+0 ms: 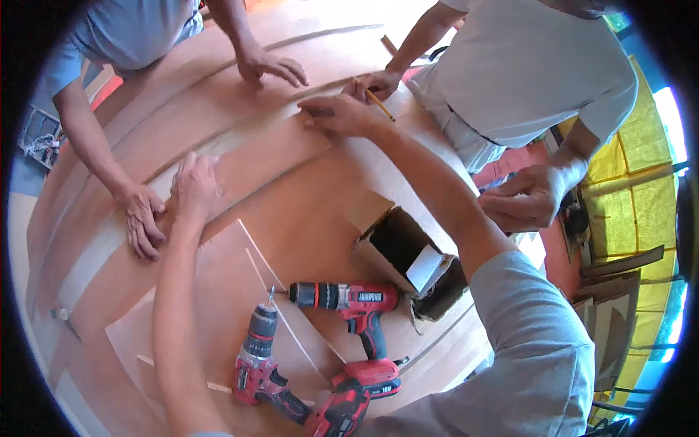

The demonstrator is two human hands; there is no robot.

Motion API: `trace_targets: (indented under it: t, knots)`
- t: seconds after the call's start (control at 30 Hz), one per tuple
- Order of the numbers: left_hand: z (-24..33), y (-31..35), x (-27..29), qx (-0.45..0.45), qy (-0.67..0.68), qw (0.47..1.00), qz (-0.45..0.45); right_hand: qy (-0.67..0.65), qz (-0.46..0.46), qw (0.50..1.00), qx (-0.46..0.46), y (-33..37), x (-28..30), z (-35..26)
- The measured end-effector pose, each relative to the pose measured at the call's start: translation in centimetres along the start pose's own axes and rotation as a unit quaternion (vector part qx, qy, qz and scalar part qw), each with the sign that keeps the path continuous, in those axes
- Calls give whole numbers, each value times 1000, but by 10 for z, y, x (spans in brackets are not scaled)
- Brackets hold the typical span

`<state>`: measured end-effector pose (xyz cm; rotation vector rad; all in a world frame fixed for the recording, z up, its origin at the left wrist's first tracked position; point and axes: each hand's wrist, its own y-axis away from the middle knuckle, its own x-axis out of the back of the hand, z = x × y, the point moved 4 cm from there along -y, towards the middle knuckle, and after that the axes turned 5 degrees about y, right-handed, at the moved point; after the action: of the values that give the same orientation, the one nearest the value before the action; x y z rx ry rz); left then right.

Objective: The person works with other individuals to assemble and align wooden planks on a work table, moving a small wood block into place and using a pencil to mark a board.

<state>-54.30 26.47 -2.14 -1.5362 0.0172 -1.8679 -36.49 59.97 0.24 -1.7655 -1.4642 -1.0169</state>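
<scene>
A narrow brown wooden board (pixel 266 156) lies across a larger wooden panel, spanning the gap between my two hands. At its left end my left hand (pixel 195 188) grips the edge, fingers bent over it. My right hand (pixel 338 115) holds the far right end, thumb and fingers closed around it; part of the grip is hidden. Close by my right fingers, a co-worker's hand (pixel 384 81) holds a yellow pencil (pixel 380 104). Another co-worker's hand (pixel 143 222) rests right beside my left hand, and that person's other hand (pixel 269 69) lies spread on the wood farther off.
Two red and black cordless drills (pixel 255 364) (pixel 364 302) lie before me, one with a bit fitted. Beside them is an open, torn cardboard box (pixel 397 244). Thin wood strips (pixel 273 284) lie on the panel. Offcuts (pixel 611 320) lean near a yellow tarp at right.
</scene>
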Motion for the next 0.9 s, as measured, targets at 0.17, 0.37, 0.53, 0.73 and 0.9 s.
trace_targets:
  t: [0.17,0.37,0.53,0.73,0.9]
  knots:
    - [-6,4,5,95,107,989,-37,-133,9,989,69,0,-4,-6]
    - [16,0,21,65,62,996,7,-49,26,997,52,-3,3,-15]
    - [12,1,14,62,51,997,17,-118,35,990,69,1,0,-17]
    - [10,-1,14,67,30,997,13,-74,51,994,61,0,-1,-10]
    - [13,-3,16,77,37,996,13,-110,18,993,48,0,-7,-8]
